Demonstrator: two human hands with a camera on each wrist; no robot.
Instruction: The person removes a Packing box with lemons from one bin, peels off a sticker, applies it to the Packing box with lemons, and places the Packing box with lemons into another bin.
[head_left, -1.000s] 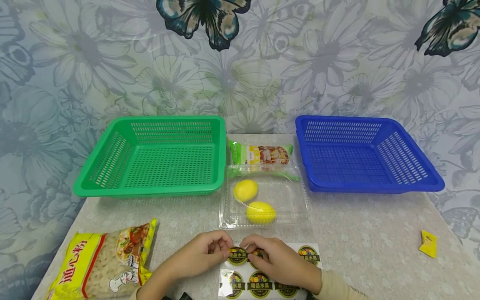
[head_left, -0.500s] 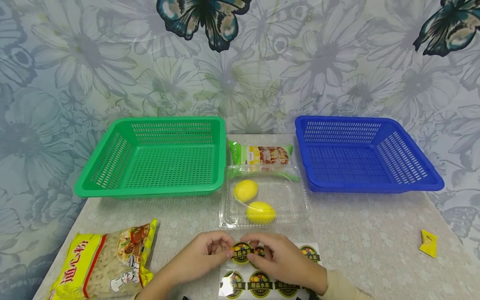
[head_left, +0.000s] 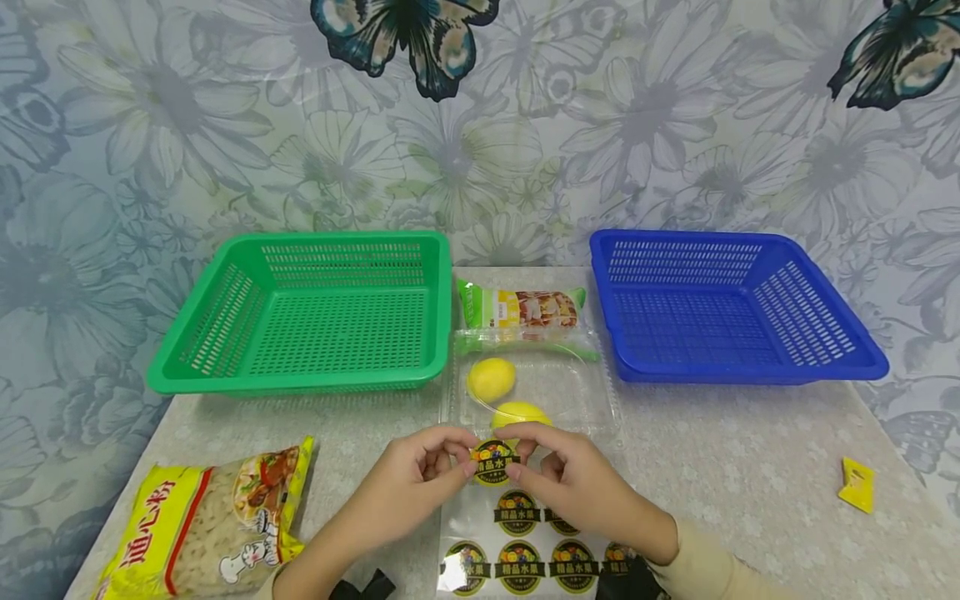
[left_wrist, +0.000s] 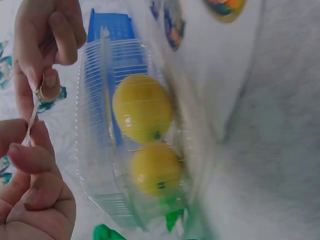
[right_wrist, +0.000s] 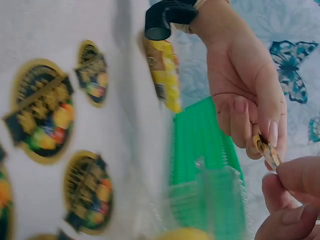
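Note:
A round black-and-gold fruit sticker (head_left: 494,463) is held up between both hands, free of the sheet. My left hand (head_left: 420,479) pinches its left edge between thumb and forefinger. The right hand (head_left: 573,479) pinches the opposite edge the same way. Edge-on in the left wrist view, the sticker (left_wrist: 33,117) is a thin, slightly bent strip. Below the hands lies the white sticker sheet (head_left: 480,521) with several more stickers in rows. Just beyond the fingers stands a clear plastic clamshell box (head_left: 581,392) with two lemons (head_left: 491,380), the nearer one partly hidden by the hands.
A green basket (head_left: 300,385) stands at back left, a blue basket (head_left: 750,373) at back right. Between them lies a green-and-brown food packet (head_left: 536,308). A pasta bag (head_left: 210,525) is at front left, a small yellow packet (head_left: 857,485) at far right.
The sticker has come off the sheet's upper left. Both hands have lifted it away and moved it forward and slightly right, toward the clamshell box, uncovering more of the sheet.

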